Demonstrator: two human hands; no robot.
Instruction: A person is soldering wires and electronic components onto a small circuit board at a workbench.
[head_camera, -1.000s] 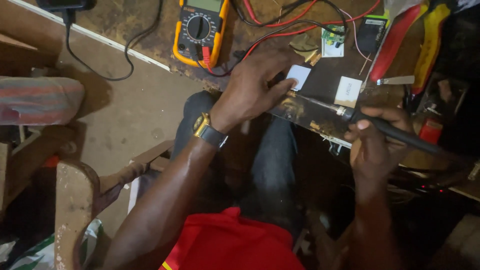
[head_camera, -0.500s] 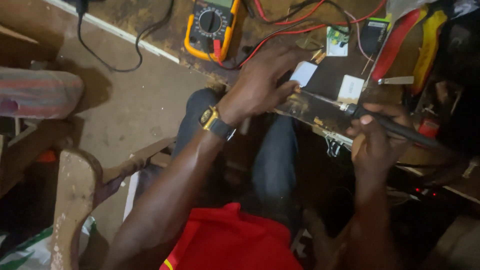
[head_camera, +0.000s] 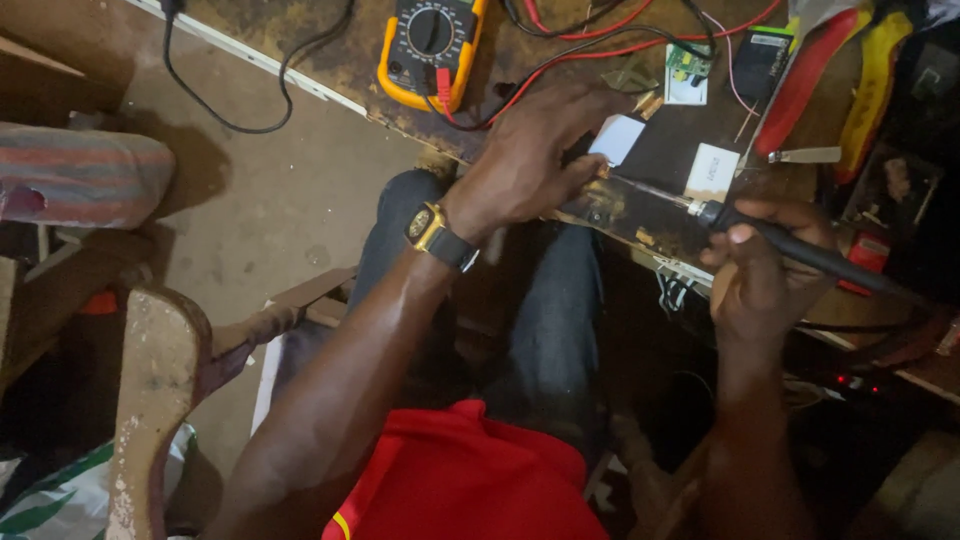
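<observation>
The left hand (head_camera: 530, 165) lies over the near edge of the desk (head_camera: 320, 45), its fingers (head_camera: 590, 105) curled down and pressing on a dark, narrow circuit board (head_camera: 625, 210) that juts over the desk edge above the person's lap; the grip is a hold-down rather than a full clench, and a gold wristwatch (head_camera: 432, 230) sits on that wrist. The right hand (head_camera: 765, 265) is closed around the black handle of a soldering iron (head_camera: 800, 250), held like a pen, with its metal tip stretched leftward along the board toward the left hand's fingertips. Just beyond the board lie a small white square part (head_camera: 617, 138) and a white rectangular piece (head_camera: 712, 170). Farther back on the desk stands a yellow multimeter (head_camera: 430, 45) with red and black leads trailing to the right, beside a small green module (head_camera: 685, 70). Red-handled pliers (head_camera: 810, 80) and yellow-handled pliers (head_camera: 872, 75) lie at the far right. A worn wooden chair back (head_camera: 160, 390) shows at lower left.
</observation>
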